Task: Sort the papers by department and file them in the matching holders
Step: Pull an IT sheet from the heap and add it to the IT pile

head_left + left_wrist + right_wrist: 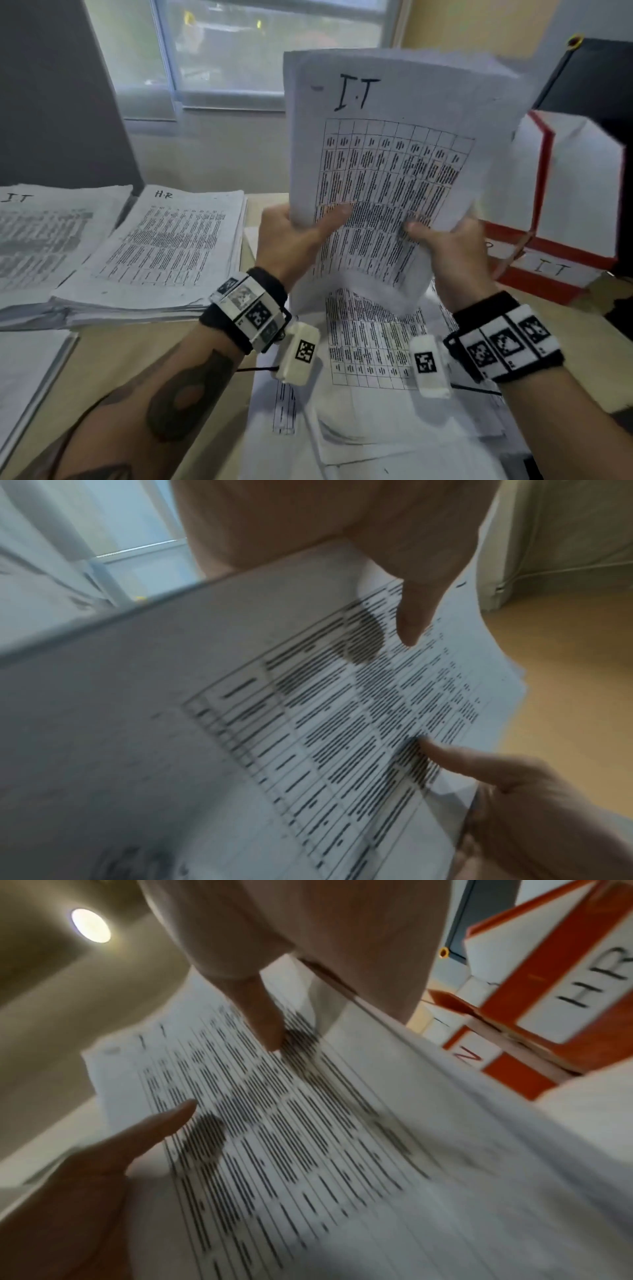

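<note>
Behind the tabletop (102, 356) stands a window, and sorted piles marked IT (37, 233) and HR (161, 246) lie at its far left corner. At the right edge waits the red holder (548, 274) marked IT. Both hands grip an upright IT bundle (380, 164) above loose papers (370, 353): left hand (294, 233) and right hand (445, 246) pinch its lower edge, thumbs in front. I would first square the sheets, then lower them straight into that holder.
</note>
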A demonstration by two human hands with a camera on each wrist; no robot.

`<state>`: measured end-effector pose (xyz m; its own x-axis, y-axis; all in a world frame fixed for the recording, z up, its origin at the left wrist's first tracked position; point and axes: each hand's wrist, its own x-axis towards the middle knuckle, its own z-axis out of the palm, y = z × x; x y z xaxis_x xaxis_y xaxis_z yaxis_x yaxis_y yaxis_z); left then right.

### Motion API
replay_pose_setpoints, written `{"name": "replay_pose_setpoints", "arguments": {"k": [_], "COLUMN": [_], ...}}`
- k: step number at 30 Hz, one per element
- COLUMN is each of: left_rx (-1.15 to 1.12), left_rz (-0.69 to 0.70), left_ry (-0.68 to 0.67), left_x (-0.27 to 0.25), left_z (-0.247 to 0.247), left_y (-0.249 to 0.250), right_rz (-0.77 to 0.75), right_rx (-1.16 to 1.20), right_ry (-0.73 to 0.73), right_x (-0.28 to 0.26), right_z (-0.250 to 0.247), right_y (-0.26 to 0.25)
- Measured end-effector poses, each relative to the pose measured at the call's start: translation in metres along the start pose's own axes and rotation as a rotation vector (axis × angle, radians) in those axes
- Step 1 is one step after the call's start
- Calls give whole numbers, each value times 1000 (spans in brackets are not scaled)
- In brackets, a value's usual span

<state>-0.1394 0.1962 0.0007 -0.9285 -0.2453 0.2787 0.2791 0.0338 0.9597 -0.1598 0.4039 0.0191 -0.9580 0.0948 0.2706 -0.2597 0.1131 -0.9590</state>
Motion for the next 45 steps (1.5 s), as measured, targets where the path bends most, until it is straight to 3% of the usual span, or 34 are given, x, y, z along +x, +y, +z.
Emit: {"name": "replay_pose_setpoints", "arguments": {"k": [6, 8, 11, 13, 18, 21, 24, 33, 37, 42, 45], "left_rx": [135, 245, 413, 488, 726, 894, 1067, 1218, 1150, 1190, 1275], "left_rz": [-22, 11, 20, -19, -187, -373, -537, -830, -823, -934, -829], "left_ry": [-63, -59, 51, 173, 489, 593, 622, 443, 461, 430, 454], "left_x": [10, 14, 25, 35, 47, 45, 36, 12, 13, 22, 49], "left_z": [-17, -30, -69, -116, -296, -390, -441, -483, -488, -482, -521], "left_y": [-10, -8, 7, 18, 30, 25, 14, -32, -35, -29, -50], "right_rz": [54, 14, 61, 80, 70, 66, 2, -18, -14, -34, -33], "right_rx": [133, 150, 170, 23, -696, -949, -1093, -1197, -1199, -1211, -1230], "right_ry": [49, -11, -191, -344, -692, -766, -728, -671, -673, -712, -752], "right_x": [12, 14, 16, 19, 16, 24, 20, 5, 5, 3, 2], "right_z": [-1, -2, 2, 0, -28, -43, -36, -27, -23, -13, -10], "right_y": [0, -8, -8, 3, 39, 74, 80, 84, 85, 76, 70]}}
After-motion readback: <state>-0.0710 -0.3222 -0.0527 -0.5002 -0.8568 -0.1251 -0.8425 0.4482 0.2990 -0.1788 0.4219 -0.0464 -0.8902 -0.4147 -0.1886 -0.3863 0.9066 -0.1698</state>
